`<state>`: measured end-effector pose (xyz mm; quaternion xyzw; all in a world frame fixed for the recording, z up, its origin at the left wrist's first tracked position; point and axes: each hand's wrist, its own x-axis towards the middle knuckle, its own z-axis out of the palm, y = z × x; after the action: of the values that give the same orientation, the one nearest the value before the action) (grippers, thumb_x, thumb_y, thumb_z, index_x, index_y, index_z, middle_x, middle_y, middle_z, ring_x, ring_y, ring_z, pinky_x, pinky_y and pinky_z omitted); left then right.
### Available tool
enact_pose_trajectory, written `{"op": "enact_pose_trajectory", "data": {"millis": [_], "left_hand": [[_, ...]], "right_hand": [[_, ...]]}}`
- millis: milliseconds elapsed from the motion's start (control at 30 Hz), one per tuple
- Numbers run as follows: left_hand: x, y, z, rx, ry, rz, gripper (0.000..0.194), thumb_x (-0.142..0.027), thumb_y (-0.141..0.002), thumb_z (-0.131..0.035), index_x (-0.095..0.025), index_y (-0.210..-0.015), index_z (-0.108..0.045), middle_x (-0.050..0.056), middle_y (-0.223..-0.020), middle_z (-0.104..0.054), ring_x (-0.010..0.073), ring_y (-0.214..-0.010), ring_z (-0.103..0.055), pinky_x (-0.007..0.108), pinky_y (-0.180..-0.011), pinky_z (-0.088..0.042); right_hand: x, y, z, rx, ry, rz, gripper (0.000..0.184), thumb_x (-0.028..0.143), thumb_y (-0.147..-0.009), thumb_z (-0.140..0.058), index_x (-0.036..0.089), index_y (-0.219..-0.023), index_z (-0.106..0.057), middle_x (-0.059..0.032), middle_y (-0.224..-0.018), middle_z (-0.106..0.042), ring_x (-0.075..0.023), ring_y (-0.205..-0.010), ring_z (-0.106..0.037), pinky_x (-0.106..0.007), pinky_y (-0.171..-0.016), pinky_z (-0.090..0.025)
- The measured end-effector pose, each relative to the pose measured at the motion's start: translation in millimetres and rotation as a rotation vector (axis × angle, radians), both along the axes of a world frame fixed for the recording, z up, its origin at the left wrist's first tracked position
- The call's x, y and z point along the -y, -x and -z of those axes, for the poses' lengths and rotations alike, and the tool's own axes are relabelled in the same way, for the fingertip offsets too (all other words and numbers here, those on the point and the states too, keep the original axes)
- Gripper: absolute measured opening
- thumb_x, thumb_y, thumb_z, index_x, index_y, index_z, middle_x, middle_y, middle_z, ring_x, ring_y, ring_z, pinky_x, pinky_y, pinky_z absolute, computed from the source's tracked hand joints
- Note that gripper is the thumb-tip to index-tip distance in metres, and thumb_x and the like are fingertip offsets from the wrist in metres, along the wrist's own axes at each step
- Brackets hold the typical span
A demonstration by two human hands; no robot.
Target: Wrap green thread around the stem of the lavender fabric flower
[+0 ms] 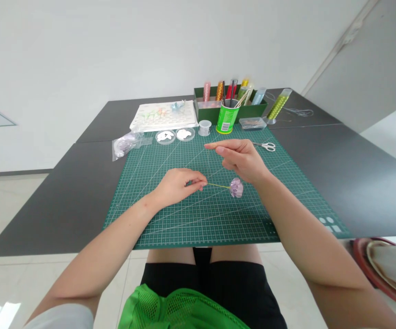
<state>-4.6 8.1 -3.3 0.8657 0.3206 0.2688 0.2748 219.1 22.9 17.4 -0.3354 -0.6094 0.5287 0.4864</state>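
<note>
Low over the green cutting mat (170,224), my left hand (179,185) pinches the end of a thin yellow-green stem (218,185) between thumb and fingertips. A pale purple flower (236,188) sits at the other end of that stem, pointing right. My right hand (242,157) is raised above and beyond the flower, its index finger reaching left and the thumb pressed along it. The other right fingers are curled in. Whatever lies between the right thumb and finger is too small or hidden to make out.
Behind the hands stand two dishes of white pieces (165,136), a clear spool (204,128), a green can of tools (227,118) and a green box of thread spools (206,112). White-handled scissors (269,146) lie right. A plastic bag (125,145) and stacked sheets (163,116) are left.
</note>
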Motion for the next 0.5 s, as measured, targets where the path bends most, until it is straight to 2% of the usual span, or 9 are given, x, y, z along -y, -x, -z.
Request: {"op": "enact_pose_trajectory", "data": {"millis": [133,233,400,500], "left_hand": [[6.9,-3.4,-3.9,0.042,0.086,0.044,0.015,-0.027,-0.096,-0.063,-0.024,-0.088,-0.076,-0.003,-0.076,-0.078,0.0143,-0.068,-0.070,0.025,-0.068,-0.047],[10.3,-3.4,-7.8,0.109,0.118,0.012,0.017,-0.030,-0.097,-0.063,-0.023,-0.086,-0.074,-0.002,-0.075,-0.077,0.0134,-0.067,-0.068,0.024,-0.065,-0.046],[10.3,0.7,-14.2,0.232,0.063,-0.129,0.016,-0.030,-0.095,-0.063,-0.022,-0.085,-0.071,-0.001,-0.072,-0.075,0.0139,-0.065,-0.065,0.024,-0.063,-0.045],[8.5,3.8,-16.6,0.314,-0.022,-0.243,0.016,-0.031,-0.096,-0.062,-0.022,-0.086,-0.070,0.000,-0.073,-0.075,0.0149,-0.067,-0.065,0.025,-0.067,-0.047]], "right_hand": [[-10.2,-3.9,8.5,0.100,-0.004,-0.013,0.032,0.043,-0.089,-0.072,0.018,-0.106,-0.083,0.0092,-0.048,-0.029,-0.0065,-0.044,-0.019,-0.025,-0.043,-0.011],[-20.9,-3.3,22.4,0.169,0.035,-0.026,0.034,0.042,-0.089,-0.071,0.017,-0.109,-0.082,0.0100,-0.047,-0.029,-0.0061,-0.044,-0.020,-0.024,-0.043,-0.012],[-31.0,1.9,42.1,0.247,0.059,-0.068,0.036,0.045,-0.084,-0.075,0.016,-0.103,-0.084,0.0085,-0.045,-0.039,-0.0064,-0.043,-0.026,-0.023,-0.042,-0.016],[-28.0,5.8,43.6,0.299,0.007,-0.078,0.031,0.043,-0.086,-0.073,0.018,-0.099,-0.085,0.0055,-0.048,-0.048,-0.0088,-0.048,-0.036,-0.023,-0.044,-0.025]]}}
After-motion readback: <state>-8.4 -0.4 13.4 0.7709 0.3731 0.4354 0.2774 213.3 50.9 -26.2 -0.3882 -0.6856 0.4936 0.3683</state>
